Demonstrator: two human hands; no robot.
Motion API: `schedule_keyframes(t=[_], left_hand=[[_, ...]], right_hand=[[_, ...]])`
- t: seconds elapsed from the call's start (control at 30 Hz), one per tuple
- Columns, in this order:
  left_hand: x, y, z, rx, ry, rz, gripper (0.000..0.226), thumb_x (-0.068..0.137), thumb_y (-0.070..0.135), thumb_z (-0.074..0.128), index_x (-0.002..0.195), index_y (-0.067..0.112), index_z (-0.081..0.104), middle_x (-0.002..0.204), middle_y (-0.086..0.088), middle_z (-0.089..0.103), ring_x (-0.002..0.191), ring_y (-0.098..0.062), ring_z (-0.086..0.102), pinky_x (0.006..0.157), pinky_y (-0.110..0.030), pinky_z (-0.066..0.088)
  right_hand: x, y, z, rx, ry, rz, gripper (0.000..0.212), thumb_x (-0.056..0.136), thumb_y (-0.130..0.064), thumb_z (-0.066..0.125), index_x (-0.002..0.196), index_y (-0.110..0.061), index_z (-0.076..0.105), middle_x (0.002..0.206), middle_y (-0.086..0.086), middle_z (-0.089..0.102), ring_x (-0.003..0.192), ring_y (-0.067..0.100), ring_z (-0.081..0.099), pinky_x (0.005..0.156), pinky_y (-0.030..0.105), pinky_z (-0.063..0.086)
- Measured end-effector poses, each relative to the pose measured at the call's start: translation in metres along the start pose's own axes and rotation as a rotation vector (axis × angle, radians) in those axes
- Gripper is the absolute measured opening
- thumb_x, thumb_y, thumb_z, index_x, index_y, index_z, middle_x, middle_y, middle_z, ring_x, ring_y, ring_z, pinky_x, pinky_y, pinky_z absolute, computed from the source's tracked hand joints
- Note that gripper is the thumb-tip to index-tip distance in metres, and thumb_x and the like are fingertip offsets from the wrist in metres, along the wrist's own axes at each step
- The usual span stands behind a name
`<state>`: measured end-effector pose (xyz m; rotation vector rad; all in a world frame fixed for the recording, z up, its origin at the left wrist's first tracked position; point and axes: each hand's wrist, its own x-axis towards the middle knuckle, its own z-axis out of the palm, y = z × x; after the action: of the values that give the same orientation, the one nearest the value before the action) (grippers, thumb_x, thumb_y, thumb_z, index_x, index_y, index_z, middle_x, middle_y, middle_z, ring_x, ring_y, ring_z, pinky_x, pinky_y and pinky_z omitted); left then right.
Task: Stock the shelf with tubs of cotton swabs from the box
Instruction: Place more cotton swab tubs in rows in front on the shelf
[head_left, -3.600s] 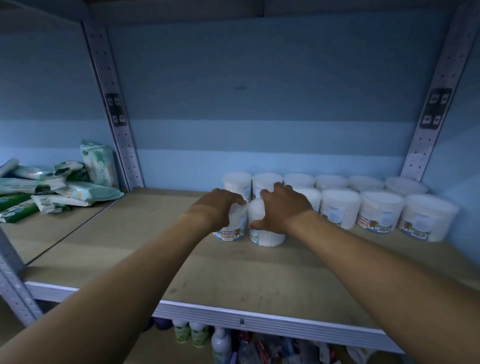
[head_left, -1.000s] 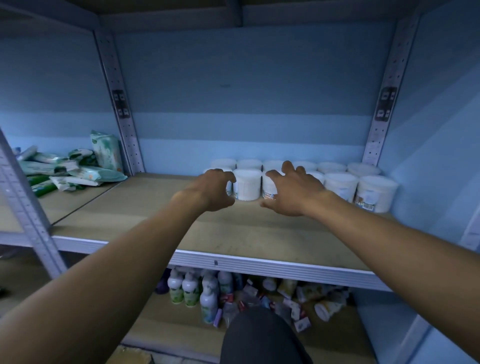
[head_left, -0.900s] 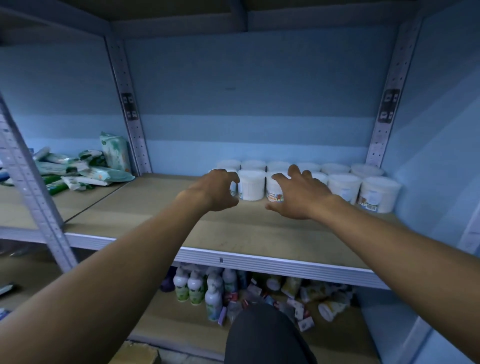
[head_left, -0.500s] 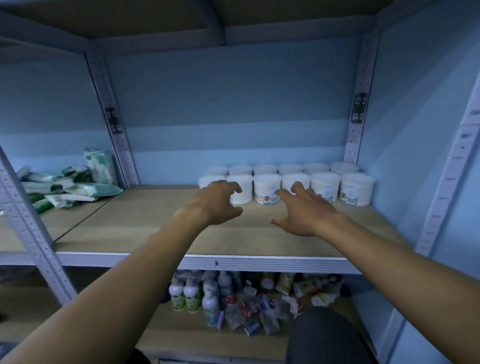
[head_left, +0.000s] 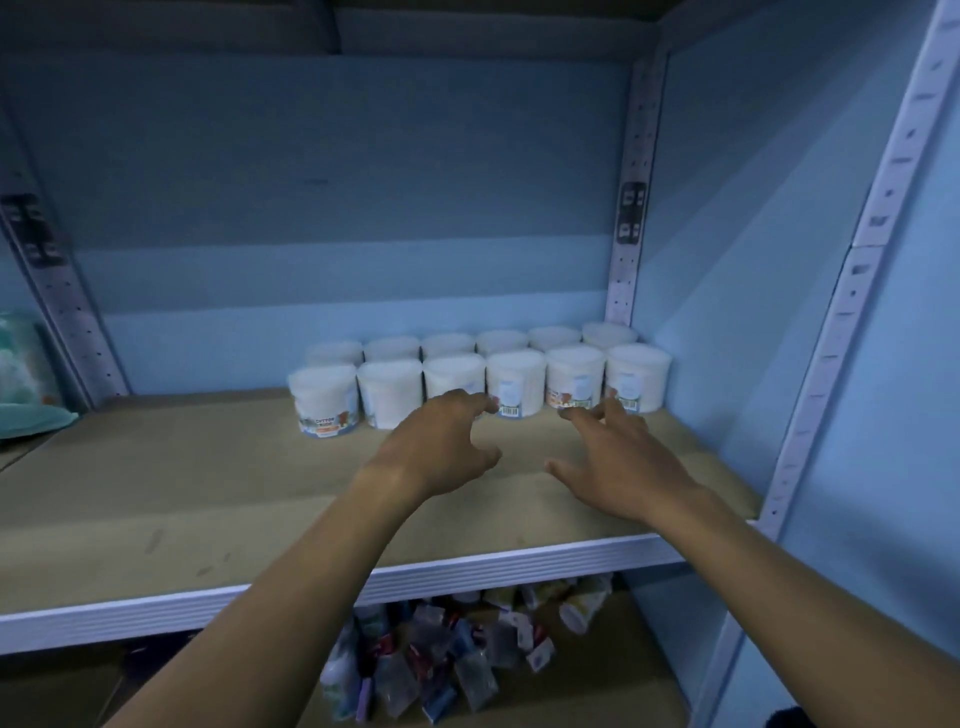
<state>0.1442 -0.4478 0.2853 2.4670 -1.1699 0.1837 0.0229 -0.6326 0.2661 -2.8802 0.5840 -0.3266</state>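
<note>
- Standing in two rows at the back right of the wooden shelf (head_left: 208, 499), the tubs of cotton swabs (head_left: 519, 382) fill the corner against the blue back wall (head_left: 337, 182) and the right side panel (head_left: 727, 260).
- The front row holds six white tubs with printed labels; the leftmost tub (head_left: 323, 399) sits slightly forward of the others, just beside its neighbour.
- The back row shows only as white lids behind the front one, close to the back wall.
- The left hand (head_left: 441, 447) hovers over the shelf in front of the tubs, holding nothing, fingers loosely bent and pointing toward the front row; its fingertips overlap the base of a middle tub in the view, and whether they touch it cannot be told.
- The right hand (head_left: 618, 467) is likewise released, fingers spread and relaxed, its tips just before the two rightmost front tubs, thumb out toward the left hand.
- Both bare forearms reach in over the white metal front edge (head_left: 156, 610) of the shelf.
- A perforated metal upright (head_left: 626, 234) runs up the back right corner, another (head_left: 57, 296) stands at the left.
- Green and white soft packs (head_left: 23, 384) lie at the far left, beyond the left upright.
- On the lower shelf (head_left: 597, 675), a jumble of small packets and bottles (head_left: 441, 660) is piled under the front edge.
</note>
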Motion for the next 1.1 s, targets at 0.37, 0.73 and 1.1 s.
schedule_keyframes(t=[0.37, 0.73, 1.1], left_hand=[[0.030, 0.007, 0.059, -0.069, 0.065, 0.114, 0.055, 0.083, 0.044, 0.066, 0.135, 0.032, 0.052, 0.142, 0.010, 0.049, 0.127, -0.010, 0.050, 0.104, -0.030, 0.043], [0.073, 0.028, 0.065, -0.055, 0.038, 0.151, 0.061, 0.084, 0.049, 0.063, 0.140, 0.033, 0.045, 0.139, 0.008, 0.048, 0.127, -0.016, 0.048, 0.102, -0.034, 0.043], [0.183, 0.052, 0.043, 0.101, -0.091, 0.158, 0.074, 0.078, 0.052, 0.071, 0.142, 0.024, 0.045, 0.139, -0.004, 0.047, 0.126, -0.029, 0.047, 0.101, -0.041, 0.044]], right_hand=[[-0.002, 0.043, 0.024, 0.075, 0.179, 0.062, 0.055, 0.088, -0.056, 0.059, 0.139, -0.038, 0.047, 0.133, -0.004, 0.042, 0.127, 0.022, 0.044, 0.101, 0.036, 0.044], [0.027, 0.066, 0.012, 0.079, 0.122, 0.096, 0.065, 0.089, -0.048, 0.063, 0.148, -0.034, 0.038, 0.146, 0.001, 0.033, 0.136, 0.027, 0.034, 0.110, 0.038, 0.038], [0.132, 0.101, -0.038, -0.085, 0.007, 0.094, 0.082, 0.083, -0.048, 0.071, 0.152, -0.033, 0.028, 0.149, 0.006, 0.026, 0.139, 0.031, 0.031, 0.106, 0.047, 0.041]])
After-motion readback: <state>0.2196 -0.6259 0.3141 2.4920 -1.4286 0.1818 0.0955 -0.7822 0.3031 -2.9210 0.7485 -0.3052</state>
